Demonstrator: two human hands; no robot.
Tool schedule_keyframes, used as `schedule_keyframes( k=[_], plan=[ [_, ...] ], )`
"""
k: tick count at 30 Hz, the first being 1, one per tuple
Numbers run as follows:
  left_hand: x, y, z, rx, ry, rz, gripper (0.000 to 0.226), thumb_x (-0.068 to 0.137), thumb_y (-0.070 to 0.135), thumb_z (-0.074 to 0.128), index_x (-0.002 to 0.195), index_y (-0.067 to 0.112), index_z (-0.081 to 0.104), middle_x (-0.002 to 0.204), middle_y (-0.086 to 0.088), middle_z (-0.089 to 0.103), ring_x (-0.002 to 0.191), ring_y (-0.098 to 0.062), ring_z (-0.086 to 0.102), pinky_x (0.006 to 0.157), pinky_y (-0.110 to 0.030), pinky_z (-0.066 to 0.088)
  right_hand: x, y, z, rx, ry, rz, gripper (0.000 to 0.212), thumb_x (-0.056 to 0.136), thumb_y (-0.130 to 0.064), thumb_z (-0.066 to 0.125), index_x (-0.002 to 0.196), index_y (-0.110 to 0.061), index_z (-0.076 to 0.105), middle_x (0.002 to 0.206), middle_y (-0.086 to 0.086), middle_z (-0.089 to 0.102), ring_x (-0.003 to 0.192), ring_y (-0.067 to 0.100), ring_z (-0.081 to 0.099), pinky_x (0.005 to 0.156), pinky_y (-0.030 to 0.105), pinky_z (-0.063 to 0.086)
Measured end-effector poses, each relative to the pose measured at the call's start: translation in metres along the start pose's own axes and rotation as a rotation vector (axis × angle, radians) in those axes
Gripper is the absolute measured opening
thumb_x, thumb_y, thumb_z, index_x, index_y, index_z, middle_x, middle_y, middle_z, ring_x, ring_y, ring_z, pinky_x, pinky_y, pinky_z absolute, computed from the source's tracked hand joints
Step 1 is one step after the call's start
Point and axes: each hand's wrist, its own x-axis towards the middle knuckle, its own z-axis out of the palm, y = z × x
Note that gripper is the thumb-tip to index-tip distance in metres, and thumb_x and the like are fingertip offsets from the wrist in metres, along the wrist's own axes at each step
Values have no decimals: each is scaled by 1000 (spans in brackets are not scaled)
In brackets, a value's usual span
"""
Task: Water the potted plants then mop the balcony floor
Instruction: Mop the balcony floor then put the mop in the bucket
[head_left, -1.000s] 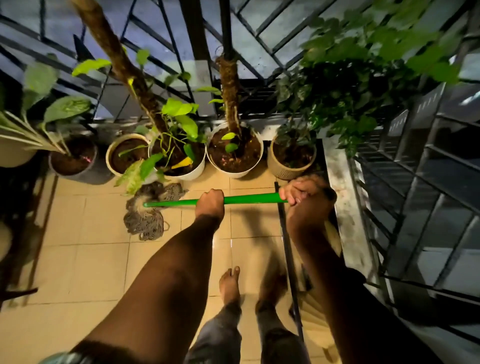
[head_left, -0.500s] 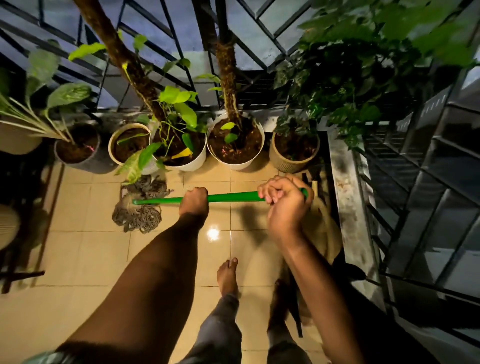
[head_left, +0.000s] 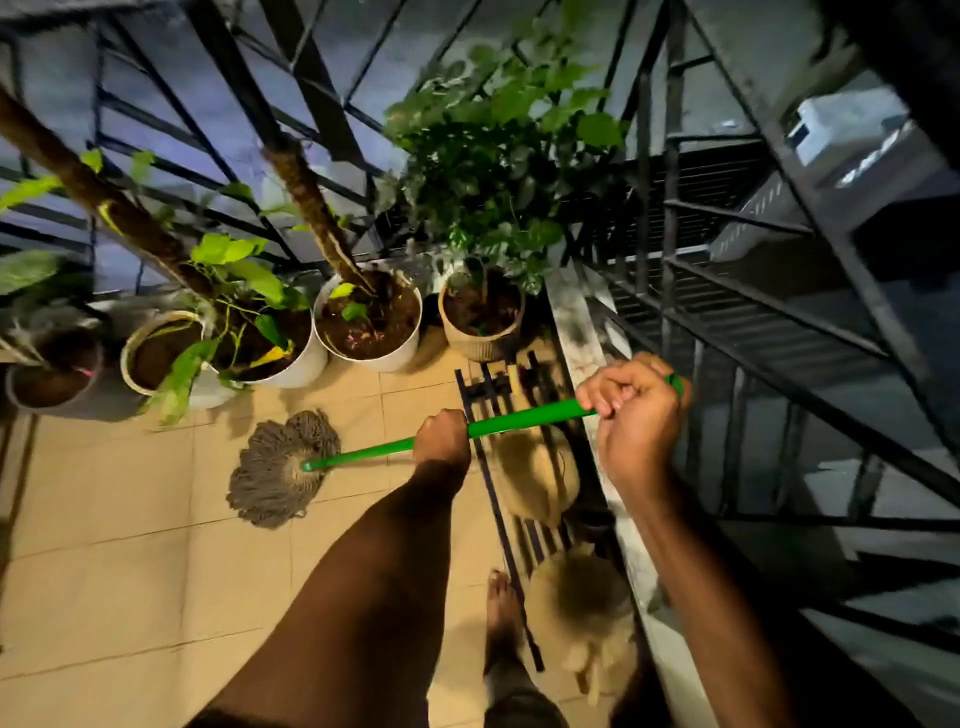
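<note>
You grip the green mop handle with both fists on a tiled balcony at night. Your left hand is wrapped tight around the shaft at mid-length; your right hand is curled closed over its upper end, the green tip just showing past your knuckles. The handle's long axis runs from 2 o'clock down to 8 o'clock, and the grey string mop head lies fanned flat on the floor at its lower end. The head sits near the pots lined along the railing at 12 o'clock, apart from them. Bare tiles spread wide toward 7 and 9 o'clock. At 3 o'clock a concrete ledge and a dark slatted rack hem you in, close by your bare foot.
</note>
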Motion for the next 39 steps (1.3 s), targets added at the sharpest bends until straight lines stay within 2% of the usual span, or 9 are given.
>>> schedule_keyframes(
  k=[6,9,12,16,22,24,27,31,39],
  plan=[
    [-12,13,7,30,23,13,11,94,16,51,94,14,62,91,-8,66,82,-26,62,71,-37,52,-12,-19,-11,-18,-49,-10,32,64,11,47,47,-14,36,42,-1,24,38,14,21,48,34,21],
    [-16,-4,7,49,27,11,10,94,18,50,91,16,60,89,-7,65,71,-21,53,67,-36,51,-26,-8,-9,-41,-83,-1,28,64,12,45,48,-10,42,42,0,28,39,13,25,47,34,22],
    [-20,-20,9,71,22,-12,10,93,18,51,92,16,60,90,-7,64,73,-21,55,67,-36,50,-35,7,-8,-33,-98,5,27,64,12,45,49,-8,34,43,0,28,41,12,25,47,34,23],
    [-24,-37,17,57,16,-55,11,94,16,50,88,16,59,86,-6,64,69,-18,51,63,-33,49,-42,26,-9,-22,-131,29,28,63,11,43,46,-11,38,41,-1,29,40,12,25,47,30,24],
    [-30,-59,31,55,-41,-116,9,93,13,51,93,14,61,88,-6,64,76,-21,60,68,-36,55,-37,57,-13,-34,-75,101,24,63,8,44,49,-9,35,44,1,26,41,15,23,47,28,26],
    [-33,-67,35,43,-53,-147,10,93,13,51,94,13,61,90,-8,65,82,-24,63,69,-37,55,-37,65,-9,-54,-80,120,25,63,8,45,49,-10,35,43,0,27,41,14,24,47,28,28],
    [-38,-76,37,10,-62,-196,11,93,14,52,96,12,62,88,-7,66,81,-23,65,70,-36,59,-36,70,2,-80,-105,139,27,62,8,43,46,-12,34,42,0,26,39,14,23,47,27,26],
    [-47,-76,39,-21,-68,-224,15,89,14,53,98,11,64,92,-9,67,85,-27,65,71,-35,55,-29,70,12,-116,-102,217,29,62,4,45,44,-17,36,40,0,25,36,12,23,45,27,23],
    [-81,-82,56,-118,-112,-324,17,87,21,54,100,14,61,100,-8,65,93,-26,62,77,-33,51,-27,85,20,-235,-166,347,26,64,-1,49,46,-15,34,41,1,25,35,12,24,43,24,25]
  ],
)
